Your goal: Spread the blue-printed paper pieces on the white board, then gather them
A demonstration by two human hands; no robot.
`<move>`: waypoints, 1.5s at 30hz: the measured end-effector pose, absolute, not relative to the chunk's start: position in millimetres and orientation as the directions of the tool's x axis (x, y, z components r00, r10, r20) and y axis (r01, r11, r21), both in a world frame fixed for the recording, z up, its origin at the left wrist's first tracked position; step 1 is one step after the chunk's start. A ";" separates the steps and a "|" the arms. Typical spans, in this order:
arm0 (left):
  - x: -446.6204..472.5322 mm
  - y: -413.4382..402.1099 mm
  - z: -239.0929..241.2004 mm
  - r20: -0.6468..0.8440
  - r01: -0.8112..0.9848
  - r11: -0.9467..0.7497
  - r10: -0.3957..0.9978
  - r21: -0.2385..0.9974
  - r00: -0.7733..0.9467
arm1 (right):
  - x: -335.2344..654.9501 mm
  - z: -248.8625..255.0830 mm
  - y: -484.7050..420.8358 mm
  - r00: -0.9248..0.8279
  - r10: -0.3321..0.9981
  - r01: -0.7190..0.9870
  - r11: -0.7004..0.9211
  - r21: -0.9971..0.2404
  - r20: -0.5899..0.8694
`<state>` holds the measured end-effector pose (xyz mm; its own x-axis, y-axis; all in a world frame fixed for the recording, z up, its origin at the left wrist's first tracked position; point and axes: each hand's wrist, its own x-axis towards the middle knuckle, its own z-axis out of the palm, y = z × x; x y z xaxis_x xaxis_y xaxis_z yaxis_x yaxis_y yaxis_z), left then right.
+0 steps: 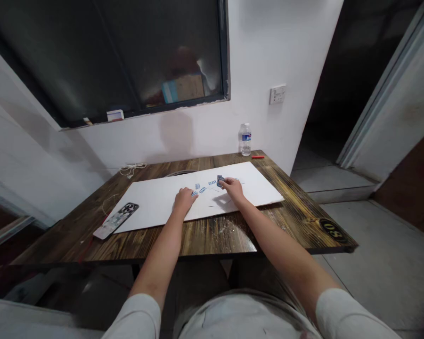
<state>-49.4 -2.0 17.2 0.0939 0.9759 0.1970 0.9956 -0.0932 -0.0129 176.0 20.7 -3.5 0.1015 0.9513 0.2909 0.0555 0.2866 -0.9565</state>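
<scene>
A white sheet (162,202) lies on a dark wooden table (212,235). Several small blue-and-white pieces (212,182) are scattered near its middle. My left hand (183,198) rests on the sheet with fingers curled, its fingertips touching one small blue piece (195,193). My right hand (232,187) hovers just above the sheet, fingers pinched on a small dark blue piece (219,179). The hands are about a hand's width apart.
A phone (116,220) lies at the sheet's left end. A white cable (131,168) is coiled at the back left. A water bottle (245,139) and a red pen (257,157) stand at the back right by the wall. An open doorway is to the right.
</scene>
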 end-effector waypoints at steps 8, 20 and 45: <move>-49.4 4.1 14.2 0.186 0.992 -0.121 0.974 -0.039 0.127 | 175.4 1.2 17.1 0.093 0.958 0.061 0.266 -0.962 0.271; -44.2 -0.8 14.8 0.210 0.989 -0.141 0.966 -0.053 0.149 | 175.2 -6.5 22.8 0.085 0.947 0.102 0.301 -0.948 0.310; -42.3 3.5 15.7 0.389 0.761 -0.252 0.921 0.599 -0.001 | 170.9 -9.3 23.8 -0.017 0.964 0.177 0.263 -0.949 0.264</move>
